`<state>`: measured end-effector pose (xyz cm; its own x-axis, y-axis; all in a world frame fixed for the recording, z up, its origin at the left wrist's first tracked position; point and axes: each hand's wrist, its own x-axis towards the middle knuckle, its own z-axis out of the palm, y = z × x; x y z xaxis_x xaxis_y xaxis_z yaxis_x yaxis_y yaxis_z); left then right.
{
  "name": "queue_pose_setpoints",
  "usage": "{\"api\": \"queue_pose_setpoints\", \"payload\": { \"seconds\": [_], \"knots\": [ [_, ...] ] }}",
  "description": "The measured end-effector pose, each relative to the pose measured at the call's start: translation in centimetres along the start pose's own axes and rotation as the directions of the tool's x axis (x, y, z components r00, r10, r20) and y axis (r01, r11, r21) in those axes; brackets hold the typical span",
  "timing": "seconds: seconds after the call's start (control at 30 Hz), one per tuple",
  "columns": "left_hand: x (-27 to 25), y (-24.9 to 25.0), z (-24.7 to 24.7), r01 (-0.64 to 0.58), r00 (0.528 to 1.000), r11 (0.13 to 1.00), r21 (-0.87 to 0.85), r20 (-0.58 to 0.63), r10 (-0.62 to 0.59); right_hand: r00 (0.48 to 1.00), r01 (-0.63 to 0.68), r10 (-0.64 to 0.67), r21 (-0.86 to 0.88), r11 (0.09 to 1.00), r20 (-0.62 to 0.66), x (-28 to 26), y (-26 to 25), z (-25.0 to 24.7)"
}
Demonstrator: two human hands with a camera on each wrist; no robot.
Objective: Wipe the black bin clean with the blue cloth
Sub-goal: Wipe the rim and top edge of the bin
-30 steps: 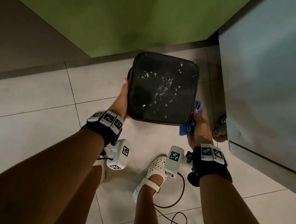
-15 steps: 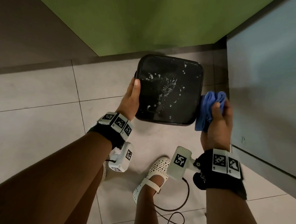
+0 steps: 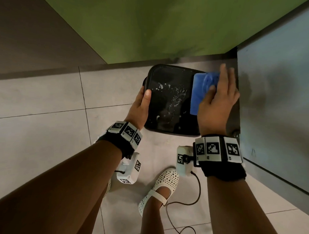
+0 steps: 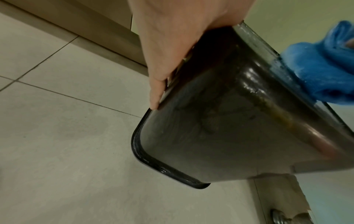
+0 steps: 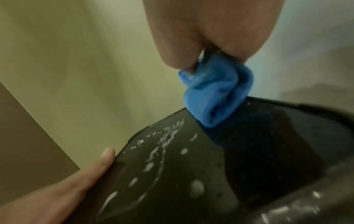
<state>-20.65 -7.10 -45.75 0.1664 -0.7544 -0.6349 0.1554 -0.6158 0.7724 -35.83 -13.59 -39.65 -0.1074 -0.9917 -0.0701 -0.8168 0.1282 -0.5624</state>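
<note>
Right hand (image 3: 216,103) clutches blue cloth (image 3: 201,90) against black bin (image 3: 168,103)'s upturned underside; left hand (image 3: 139,105) grips its side.

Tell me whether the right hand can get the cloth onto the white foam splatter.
Probably yes. The right hand presses the blue cloth on the black bin beside the foam; nothing lies between.

the bin (image 3: 170,100) is held above the floor (image 3: 44,130), its base turned up. the left hand (image 3: 139,107) is at its left edge; the cloth (image 3: 200,94) lies on its right part under the right hand (image 3: 217,103). a cabinet (image 3: 276,103) stands to the right, a wall (image 3: 136,25) behind.
</note>
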Motion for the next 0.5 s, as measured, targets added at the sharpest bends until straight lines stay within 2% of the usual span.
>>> {"api": "queue_pose_setpoints", "payload": {
  "seconds": [0.1, 0.27, 0.4, 0.47, 0.5],
  "knots": [
    [0.3, -0.5, -0.1, -0.015, 1.000, 1.000, -0.011, -0.005, 0.015, 0.987, 0.159, -0.152, -0.176, 0.971, 0.057, -0.2, 0.3, 1.3],
    [0.6, -0.8, -0.2, -0.032, 0.999, 0.999, 0.004, 0.009, 0.032, 0.977, 0.209, -0.171, -0.388, 0.898, 0.131, 0.1, 1.0, 2.6],
    [0.6, -0.7, -0.2, -0.039, 0.999, 0.999, 0.009, 0.012, 0.039, 0.985, 0.160, -0.127, -0.350, 0.923, 0.116, 0.8, 1.1, 2.7],
    [0.5, -0.7, -0.1, -0.034, 0.999, 0.999, 0.013, 0.017, 0.033, 0.990, 0.127, -0.105, -0.264, 0.956, 0.096, 0.6, 0.1, 2.6],
    [0.6, -0.7, -0.1, -0.031, 0.999, 0.999, 0.015, 0.006, 0.031, 0.986, 0.159, -0.144, -0.219, 0.963, 0.086, 0.3, -0.7, 2.8]
  ]
}}
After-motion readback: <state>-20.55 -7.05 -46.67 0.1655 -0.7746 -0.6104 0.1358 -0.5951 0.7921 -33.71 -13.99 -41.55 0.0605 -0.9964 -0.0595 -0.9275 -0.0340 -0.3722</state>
